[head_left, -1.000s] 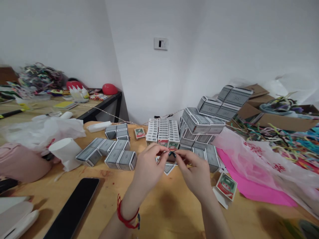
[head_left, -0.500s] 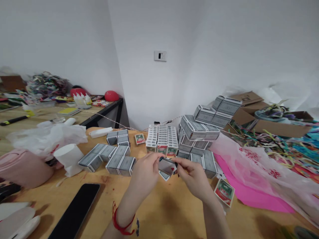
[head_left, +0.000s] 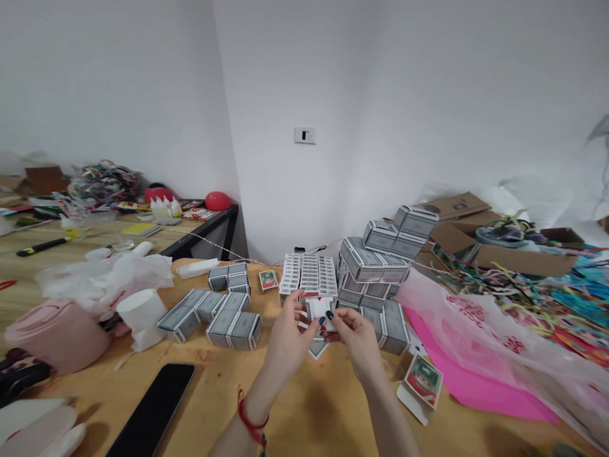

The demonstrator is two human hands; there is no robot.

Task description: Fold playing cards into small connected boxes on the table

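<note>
My left hand [head_left: 294,327] and my right hand [head_left: 353,331] meet over the middle of the table, thumbs and fingertips closed on a small playing card [head_left: 320,307]. It shows white with a grey patterned edge and some red; whether it is one card or several I cannot tell. Just below the fingers, another grey-backed playing card [head_left: 318,348] lies on the wood, partly covered. Beyond my hands stand rows of white-edged card boxes [head_left: 309,270]. An opened green and red card box [head_left: 423,381] rests right of my right forearm, its white flap out.
Grey patterned card boxes stand in blocks [head_left: 233,327] on the left and a leaning stack [head_left: 373,260] at the back right. A black phone [head_left: 152,409], a white paper roll [head_left: 140,314] and a pink roll [head_left: 57,333] lie left. Pink plastic sheeting [head_left: 476,336] covers the right side.
The piece between my fingers has turned, showing a white face with a patterned edge. My hands have drawn closer together, and the camera view has tipped upward slightly.
</note>
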